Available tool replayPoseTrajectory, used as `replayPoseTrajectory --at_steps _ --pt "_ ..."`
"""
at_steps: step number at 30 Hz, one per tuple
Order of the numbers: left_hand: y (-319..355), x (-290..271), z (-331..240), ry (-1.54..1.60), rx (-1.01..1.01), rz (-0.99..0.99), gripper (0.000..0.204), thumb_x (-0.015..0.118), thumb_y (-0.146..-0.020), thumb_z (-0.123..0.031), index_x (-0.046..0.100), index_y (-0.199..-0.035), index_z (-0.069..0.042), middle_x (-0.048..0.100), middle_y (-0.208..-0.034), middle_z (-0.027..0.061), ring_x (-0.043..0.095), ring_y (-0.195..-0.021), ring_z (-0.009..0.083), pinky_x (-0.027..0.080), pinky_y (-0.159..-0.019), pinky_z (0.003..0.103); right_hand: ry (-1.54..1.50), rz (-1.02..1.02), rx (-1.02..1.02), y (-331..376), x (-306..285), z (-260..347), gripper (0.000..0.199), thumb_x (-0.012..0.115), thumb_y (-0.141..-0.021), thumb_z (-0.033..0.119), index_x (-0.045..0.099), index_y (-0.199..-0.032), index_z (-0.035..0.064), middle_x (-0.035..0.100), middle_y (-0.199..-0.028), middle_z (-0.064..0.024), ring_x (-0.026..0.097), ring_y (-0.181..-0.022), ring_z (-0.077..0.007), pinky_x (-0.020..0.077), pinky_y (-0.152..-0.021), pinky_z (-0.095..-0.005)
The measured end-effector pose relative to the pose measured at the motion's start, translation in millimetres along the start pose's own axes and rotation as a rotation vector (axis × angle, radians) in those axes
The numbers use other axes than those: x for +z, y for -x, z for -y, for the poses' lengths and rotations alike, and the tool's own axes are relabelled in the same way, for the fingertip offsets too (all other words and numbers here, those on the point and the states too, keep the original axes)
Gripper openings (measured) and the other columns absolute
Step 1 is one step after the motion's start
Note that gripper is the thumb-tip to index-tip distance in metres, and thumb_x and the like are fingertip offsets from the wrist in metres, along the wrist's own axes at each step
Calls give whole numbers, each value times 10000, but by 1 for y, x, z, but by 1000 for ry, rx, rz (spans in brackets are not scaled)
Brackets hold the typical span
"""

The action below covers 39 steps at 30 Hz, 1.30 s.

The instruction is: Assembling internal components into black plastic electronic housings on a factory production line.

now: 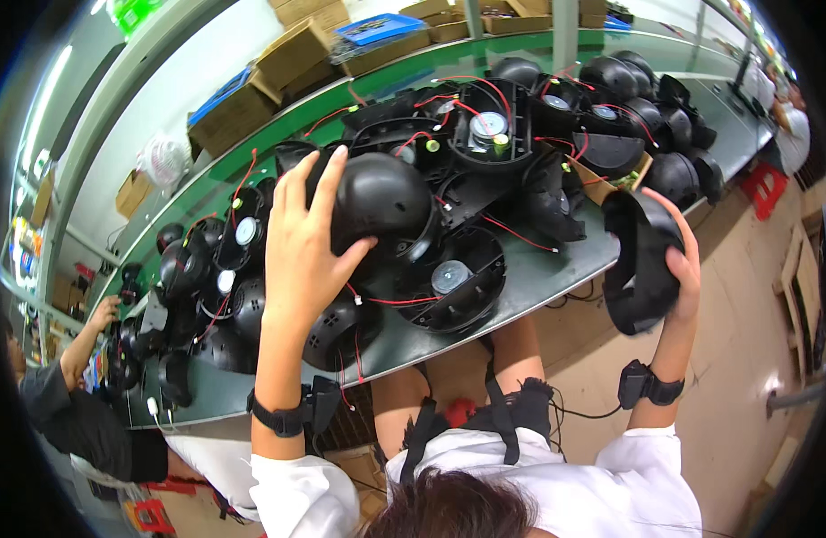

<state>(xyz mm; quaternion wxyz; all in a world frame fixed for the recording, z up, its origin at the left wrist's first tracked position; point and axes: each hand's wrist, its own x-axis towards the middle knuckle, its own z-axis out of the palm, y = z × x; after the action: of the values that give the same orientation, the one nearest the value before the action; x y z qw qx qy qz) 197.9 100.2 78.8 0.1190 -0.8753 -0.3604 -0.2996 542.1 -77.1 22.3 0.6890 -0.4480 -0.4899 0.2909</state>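
Closest to the camera, both forearms come up from the bottom edge, each with a black wrist strap, white sleeves below. The left hand (303, 235) is spread wide over a rounded black plastic dome shell (381, 199), fingers draped across the top and thumb hooked on its near side, so it's gripping that dome where it sits on the heap over the grey-green workbench (556, 269). The right hand (684, 265) is off the bench edge, out over the floor, closed around a curved black plastic housing half (640, 262) held upright, fingers curling over its top rim. Just past the left hand there's an open black shell with a round silver speaker inside (449, 276), red wires trailing across it. Further back the bench is piled with more black shells and another speaker unit with a yellow part (489, 128). Way back, brown cardboard boxes (292, 54) line a shelf, and another person's hand (103, 312) works at far left.
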Motion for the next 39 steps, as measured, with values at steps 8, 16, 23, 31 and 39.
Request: replayPoseTrajectory --at_steps 8,16,23,31,39 --pt "-35 -31 -17 325 133 -118 617 785 -653 -198 591 -1217 -40 548 -1258 180 526 -1177 363 393 -1012 432 928 147 -169 -8 -28 13 571 717 -598 120 612 -1154 44 562 -1160 -128 571 -1093 -304 437 -966 -364" --pt "-96 47 -64 283 36 218 651 750 -748 -465 582 -1191 -20 644 -979 201 615 -997 346 471 -910 412 1039 451 -82 -41 -29 10 564 708 -550 50 614 -1106 52 554 -1150 -131 571 -1059 -329 462 -945 -378" --pt "-99 90 -87 217 -44 116 772 783 -643 -586 565 -995 66 594 -995 247 610 -937 386 498 -826 435 892 477 -183 -52 -37 -6 574 710 -571 88 599 -1130 23 579 -1147 -133 573 -1083 -307 439 -981 -377" --pt "-92 89 -100 332 -139 -28 612 767 -696 -463 573 -963 52 621 -904 230 626 -869 340 500 -777 403 853 342 -196 -38 -33 -2 570 719 -575 89 611 -1132 33 590 -1141 -126 578 -1095 -291 441 -984 -367" --pt "-29 -24 -59 1759 -375 168 682 609 -824 -331 438 -1329 94 539 -1277 179 538 -1172 233 404 -1015 386 784 427 -223 -10 -30 31 592 690 -519 128 650 -1104 46 576 -1165 -143 580 -1090 -306 436 -974 -378"
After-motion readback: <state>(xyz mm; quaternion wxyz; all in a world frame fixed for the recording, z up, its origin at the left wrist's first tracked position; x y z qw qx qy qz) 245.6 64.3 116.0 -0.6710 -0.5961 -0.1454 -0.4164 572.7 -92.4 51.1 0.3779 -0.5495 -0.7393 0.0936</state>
